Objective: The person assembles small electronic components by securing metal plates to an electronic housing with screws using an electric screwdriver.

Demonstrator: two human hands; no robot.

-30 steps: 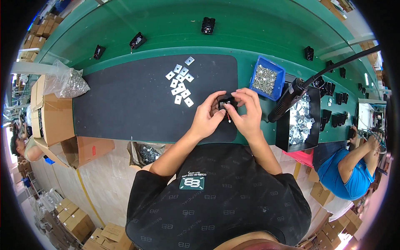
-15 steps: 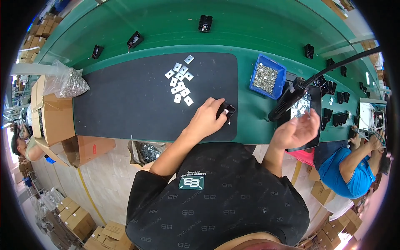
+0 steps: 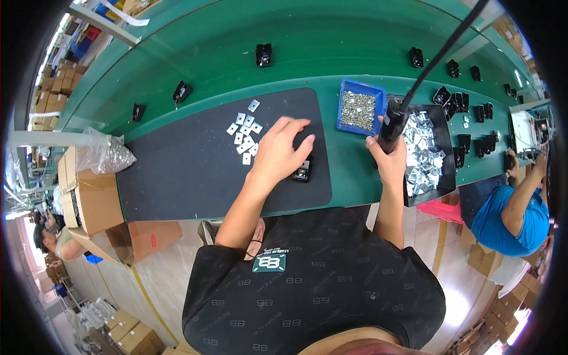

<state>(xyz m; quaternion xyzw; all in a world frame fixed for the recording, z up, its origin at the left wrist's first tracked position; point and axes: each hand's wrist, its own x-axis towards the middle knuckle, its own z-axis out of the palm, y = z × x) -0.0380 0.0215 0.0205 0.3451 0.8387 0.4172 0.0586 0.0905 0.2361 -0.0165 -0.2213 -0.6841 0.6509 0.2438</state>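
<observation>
On the dark mat [image 3: 189, 160], my left hand [image 3: 279, 148] hovers with fingers and thumb apart, holding nothing. Just below its thumb lies a small black plastic housing [image 3: 303, 171] with something metallic inside. Several small square metal plates [image 3: 244, 130], each with a hole, are scattered beside that hand's fingers. My right hand [image 3: 390, 163] is wrapped around a black electric screwdriver [image 3: 394, 121], which hangs on a dark cord; its tip is hidden. Right of this hand stands a black tray [image 3: 448, 177] full of similar metal plates [image 3: 423, 160].
A blue bin [image 3: 341, 124] of small screws [image 3: 358, 110] stands behind the screwdriver. More black housings [image 3: 264, 55] sit along the green conveyor [image 3: 331, 47]. At left are a clear bag [image 3: 112, 152] of small parts and a cardboard box [image 3: 97, 201]. A co-worker in blue [image 3: 512, 222] works at right.
My left hand has let go of the black housing, which now lies on the mat. My right hand has left the tray of plates and taken hold of the screwdriver. The view has shifted.
</observation>
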